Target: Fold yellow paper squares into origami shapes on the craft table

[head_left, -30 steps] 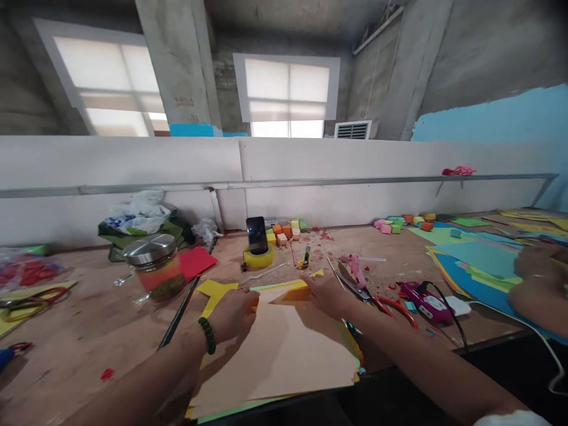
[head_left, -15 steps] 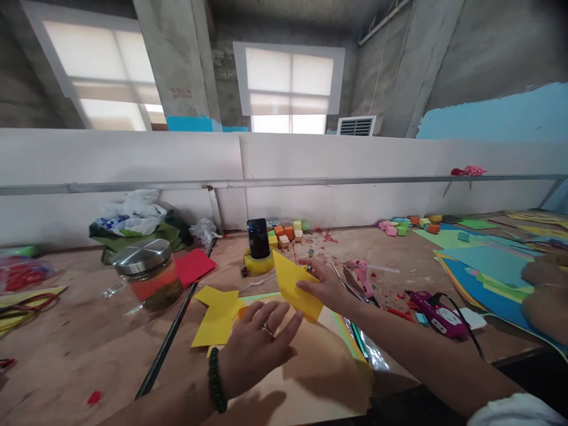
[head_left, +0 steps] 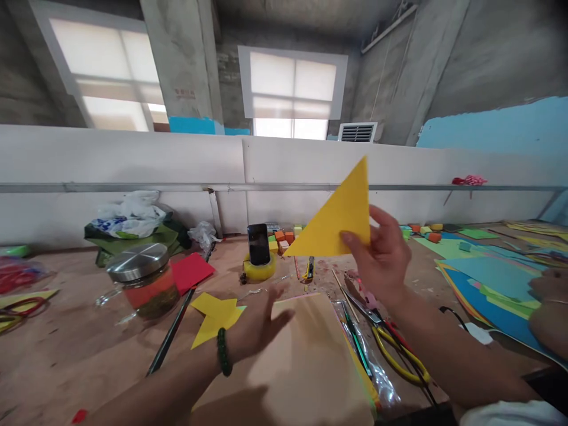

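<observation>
My right hand [head_left: 384, 254] holds up a yellow paper triangle [head_left: 337, 216], pinched near its lower right corner between thumb and fingers. The triangle stands upright, well above the table. Lower and to the left, my left hand [head_left: 264, 322] is empty, with thumb and fingers apart, a green bead bracelet on its wrist. It hovers by the left edge of a stack of tan paper [head_left: 317, 355]. Yellow paper pieces [head_left: 217, 316] lie just left of that hand. Yellow-handled scissors [head_left: 394, 352] rest under my right forearm, beside a green pen-like tool [head_left: 358, 343].
A phone [head_left: 258, 244] leans in a yellow tape roll [head_left: 260, 269]. A glass jar with a metal lid [head_left: 146, 281] and red paper [head_left: 193, 272] are at left. A utility knife [head_left: 309, 269] lies behind the stack. Another person's hand [head_left: 550, 296] is at far right.
My right hand has raised the yellow paper up and to the right, and it now shows as a triangle. My left hand has shifted slightly, still empty. The scissors have come into view.
</observation>
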Demonstrator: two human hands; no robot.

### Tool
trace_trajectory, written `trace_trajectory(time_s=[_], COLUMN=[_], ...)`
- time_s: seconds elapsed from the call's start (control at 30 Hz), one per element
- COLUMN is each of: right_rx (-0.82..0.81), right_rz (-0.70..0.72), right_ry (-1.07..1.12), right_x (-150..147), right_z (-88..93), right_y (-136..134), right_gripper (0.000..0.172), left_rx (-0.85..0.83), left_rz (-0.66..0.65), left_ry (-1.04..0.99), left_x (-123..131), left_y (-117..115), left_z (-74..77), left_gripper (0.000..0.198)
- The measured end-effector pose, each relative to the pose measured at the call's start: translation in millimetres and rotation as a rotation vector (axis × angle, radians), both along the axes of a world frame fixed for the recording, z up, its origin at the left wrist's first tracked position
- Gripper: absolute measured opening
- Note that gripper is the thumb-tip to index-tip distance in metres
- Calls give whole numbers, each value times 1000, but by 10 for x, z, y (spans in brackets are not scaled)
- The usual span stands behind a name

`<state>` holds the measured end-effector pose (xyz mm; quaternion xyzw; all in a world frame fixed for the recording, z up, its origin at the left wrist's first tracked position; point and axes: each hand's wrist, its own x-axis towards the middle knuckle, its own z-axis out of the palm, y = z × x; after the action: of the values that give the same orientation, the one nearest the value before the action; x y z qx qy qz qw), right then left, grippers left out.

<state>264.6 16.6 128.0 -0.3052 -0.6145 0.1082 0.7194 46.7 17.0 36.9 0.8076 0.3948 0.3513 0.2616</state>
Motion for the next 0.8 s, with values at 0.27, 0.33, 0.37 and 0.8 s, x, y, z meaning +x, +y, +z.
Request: trace_trajectory(time_s=[0.27,0.33,0.37,0.8], right_rx=[-731,-819,-828,-1004], right_rz=[400,447,460,701], right_ry=[-309,-299,-297,-163], right_x=[-55,-153,-204,-258], right_z=[-198,-314,-363,-598], right_y=[-139,-57,-15,322], right_gripper=[59,57,56,70], left_rx=[-552,-683,-704,-559], left_rz=[-75,-129,-165,48], left_ry=[-187,-325,-368,-496], left_x=[-152,-164,-155,-288], left_y=[-96,-91,-97,17], left_z=[157,236,261,23], left_gripper=[50,59,58,81])
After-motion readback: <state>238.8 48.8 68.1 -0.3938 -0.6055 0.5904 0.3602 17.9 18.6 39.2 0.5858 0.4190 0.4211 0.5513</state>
